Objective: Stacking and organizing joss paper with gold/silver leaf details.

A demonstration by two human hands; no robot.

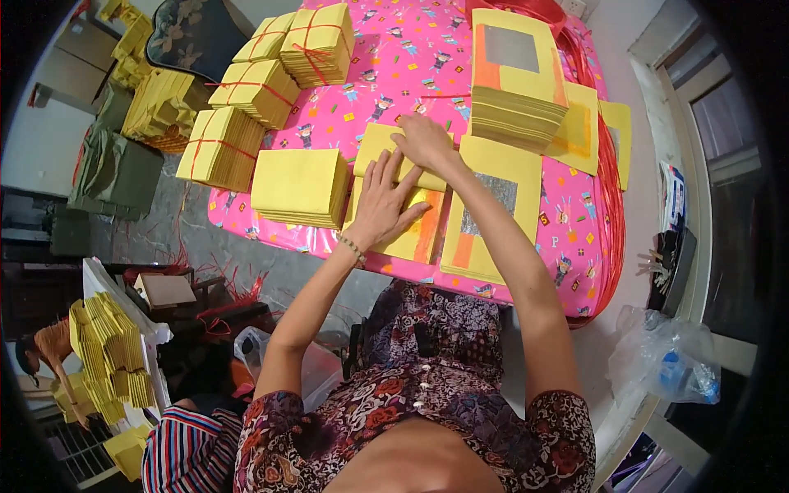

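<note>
A folded yellow joss paper sheet (pixel 378 144) lies in front of me, its lower part (pixel 411 242) showing a gold patch and an orange band. My left hand (pixel 382 205) rests flat across it with fingers spread, a beaded bracelet on the wrist. At the upper flap, my right hand (pixel 423 146) presses down with loosely bent fingers, holding nothing visible. Flat beneath my right forearm lies a yellow sheet (pixel 526 164) with a silver patch and orange band. Left of my hands sits a neat stack of folded yellow paper (pixel 297 185).
Red-tied bundles (pixel 218 152) line the left edge of the pink patterned table cover (pixel 394 90). A tall stack of unfolded sheets (pixel 514 82) stands at the far right. Red strings (pixel 610 214) hang over the right edge. Another person's arm (pixel 62 370) reaches among yellow papers at lower left.
</note>
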